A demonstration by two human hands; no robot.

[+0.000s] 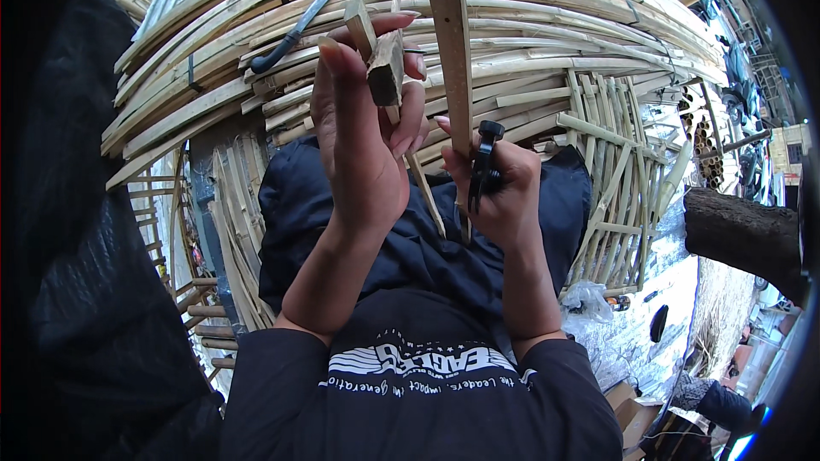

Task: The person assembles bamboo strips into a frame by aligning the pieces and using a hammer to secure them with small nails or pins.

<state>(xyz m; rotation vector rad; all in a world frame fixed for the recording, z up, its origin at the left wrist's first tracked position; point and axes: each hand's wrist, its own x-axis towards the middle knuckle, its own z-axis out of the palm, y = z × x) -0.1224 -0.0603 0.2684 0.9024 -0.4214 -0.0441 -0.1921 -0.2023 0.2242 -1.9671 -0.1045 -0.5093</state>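
Observation:
My left hand (367, 171) is raised and closed around a short wooden block (386, 72), its rough cut end facing me. A second short wood piece (360, 24) leans by the fingertips. A thin dark nail-like pin (413, 52) sticks out by my fingers. A slim wooden strip (424, 196) runs down below the palm. My right hand (512, 192) is closed around a black claw hammer (487, 158), whose head shows above the fist; its handle is hidden. A long wooden batten (450, 43) passes upright at the right hand's fingers, its lower end over my lap.
Long split bamboo strips (547, 34) lie stacked across the far side. A curved blade with a dark handle (295, 38) rests on them. Bamboo lattice panels (611, 171) stand to the right, near a clear plastic bag (588, 300) and a dark log (739, 235). Dark sheeting (94, 273) hangs at left.

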